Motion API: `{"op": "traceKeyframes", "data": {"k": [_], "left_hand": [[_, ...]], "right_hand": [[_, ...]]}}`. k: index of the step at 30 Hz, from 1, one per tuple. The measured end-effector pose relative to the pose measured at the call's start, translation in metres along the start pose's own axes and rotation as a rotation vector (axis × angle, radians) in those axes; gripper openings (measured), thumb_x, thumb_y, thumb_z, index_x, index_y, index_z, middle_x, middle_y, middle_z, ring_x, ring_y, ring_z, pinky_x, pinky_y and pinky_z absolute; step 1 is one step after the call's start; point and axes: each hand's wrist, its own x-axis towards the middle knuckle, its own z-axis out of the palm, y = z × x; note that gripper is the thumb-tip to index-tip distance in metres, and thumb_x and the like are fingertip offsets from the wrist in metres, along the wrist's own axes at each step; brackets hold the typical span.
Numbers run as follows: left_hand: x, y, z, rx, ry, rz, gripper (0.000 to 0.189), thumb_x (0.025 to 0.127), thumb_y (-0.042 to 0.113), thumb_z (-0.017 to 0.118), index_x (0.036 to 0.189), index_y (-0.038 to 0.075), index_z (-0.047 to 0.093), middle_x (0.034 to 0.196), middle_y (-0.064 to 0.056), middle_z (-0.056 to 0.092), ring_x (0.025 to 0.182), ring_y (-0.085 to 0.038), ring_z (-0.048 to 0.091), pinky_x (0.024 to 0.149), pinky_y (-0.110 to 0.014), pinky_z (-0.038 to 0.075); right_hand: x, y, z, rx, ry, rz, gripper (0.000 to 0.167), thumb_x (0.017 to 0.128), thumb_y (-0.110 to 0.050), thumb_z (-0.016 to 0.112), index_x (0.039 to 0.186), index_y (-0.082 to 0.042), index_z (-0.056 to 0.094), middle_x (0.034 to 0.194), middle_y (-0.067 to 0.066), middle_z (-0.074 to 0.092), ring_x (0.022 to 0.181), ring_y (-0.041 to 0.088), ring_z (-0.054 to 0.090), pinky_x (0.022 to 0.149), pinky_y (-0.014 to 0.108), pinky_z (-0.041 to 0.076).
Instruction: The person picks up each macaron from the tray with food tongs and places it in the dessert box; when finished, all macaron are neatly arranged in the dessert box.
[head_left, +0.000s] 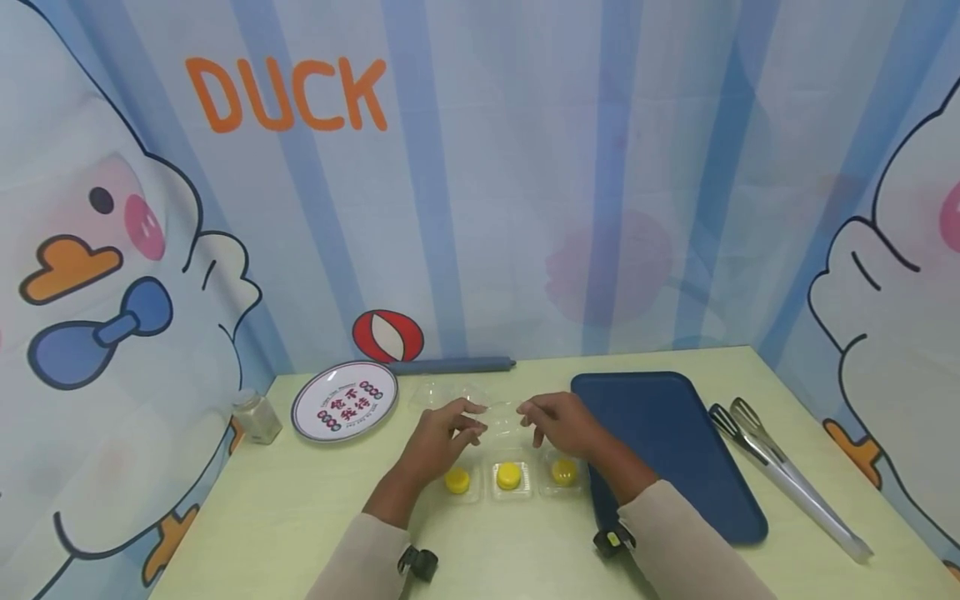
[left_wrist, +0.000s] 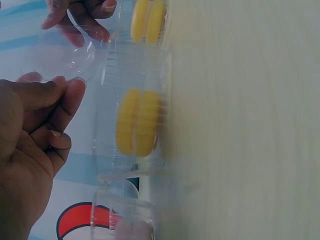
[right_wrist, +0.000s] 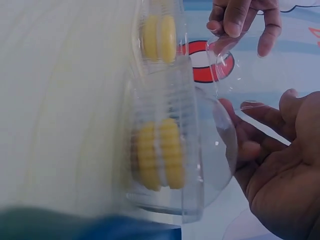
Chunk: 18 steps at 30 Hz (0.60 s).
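Two hands share 1 clear lid (left_wrist: pixel 57 57), raised just behind the boxes (head_left: pixel 526 490): our L hand (head_left: pixel 444 435) & R hand (head_left: pixel 567 426) prob. pinch opp. edges, plastic's hard to see. We'd judge lidding's in hand; next move calls for lining up w/ a box. Count: 3 yellow macarons (head_left: pixel 508 476), 3 boxes, 1 plate (head_left: pixel 303 410), 1 tray (head_left: pixel 675 442), 1 pr. tongs (head_left: pixel 813 506).

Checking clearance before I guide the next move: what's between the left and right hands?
A clear plastic lid lies between them, shown in both wrist views.
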Motion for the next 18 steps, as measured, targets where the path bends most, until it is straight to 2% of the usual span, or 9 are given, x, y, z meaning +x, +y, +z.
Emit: {"op": "traceKeyframes", "data": {"k": [6, 8, 10, 14, 16, 18], "left_hand": [[-0.004, 0.006, -0.002, -0.058, -0.007, 0.004, 0.029, 0.103, 0.003, 0.072, 0.13, 0.013, 0.072, 0.111, -0.008, 0.086, 0.089, -0.014, 0.082, 0.087, -0.037, 0.066], [-0.006, 0.008, -0.003, -0.081, -0.017, -0.005, 0.029, 0.103, 0.003, 0.072, 0.131, 0.013, 0.073, 0.112, -0.01, 0.085, 0.089, -0.015, 0.082, 0.09, -0.041, 0.067], [-0.008, 0.01, -0.003, -0.094, -0.026, -0.008, 0.029, 0.103, 0.004, 0.072, 0.131, 0.012, 0.074, 0.112, -0.012, 0.085, 0.091, -0.016, 0.083, 0.093, -0.045, 0.068], [-0.011, 0.012, -0.004, -0.089, -0.023, 0.01, 0.03, 0.103, 0.005, 0.073, 0.133, 0.011, 0.075, 0.111, -0.014, 0.085, 0.095, -0.021, 0.084, 0.093, -0.046, 0.068], [-0.012, 0.012, -0.004, -0.082, -0.02, 0.017, 0.032, 0.103, 0.005, 0.073, 0.135, 0.01, 0.075, 0.111, -0.013, 0.085, 0.096, -0.022, 0.084, 0.094, -0.044, 0.068], [-0.013, 0.013, -0.004, -0.072, -0.022, 0.019, 0.034, 0.103, 0.007, 0.074, 0.136, 0.011, 0.076, 0.112, -0.011, 0.085, 0.097, -0.023, 0.084, 0.093, -0.041, 0.068]], "right_hand": [[-0.007, -0.007, -0.003, 0.041, -0.063, 0.037, 0.044, 0.119, -0.027, 0.046, 0.14, 0.004, 0.069, 0.118, 0.024, 0.081, 0.069, 0.035, 0.074, 0.083, 0.041, 0.059], [-0.01, -0.009, -0.005, 0.048, -0.091, 0.044, 0.047, 0.119, -0.03, 0.044, 0.145, 0.003, 0.066, 0.122, 0.025, 0.079, 0.072, 0.038, 0.074, 0.083, 0.039, 0.056], [-0.011, -0.01, -0.007, 0.063, -0.112, 0.046, 0.049, 0.12, -0.031, 0.042, 0.149, 0.002, 0.063, 0.127, 0.026, 0.078, 0.076, 0.036, 0.074, 0.08, 0.036, 0.056], [-0.014, -0.014, -0.009, 0.156, -0.157, 0.059, 0.051, 0.121, -0.03, 0.04, 0.152, 0.005, 0.059, 0.139, 0.031, 0.07, 0.103, 0.036, 0.078, 0.076, 0.035, 0.058], [-0.015, -0.016, -0.009, 0.199, -0.176, 0.075, 0.052, 0.12, -0.031, 0.04, 0.153, 0.006, 0.057, 0.143, 0.032, 0.067, 0.115, 0.038, 0.076, 0.08, 0.04, 0.062], [-0.016, -0.017, -0.01, 0.21, -0.185, 0.096, 0.055, 0.12, -0.035, 0.042, 0.154, 0.005, 0.056, 0.142, 0.03, 0.069, 0.117, 0.041, 0.074, 0.088, 0.048, 0.063]]}}
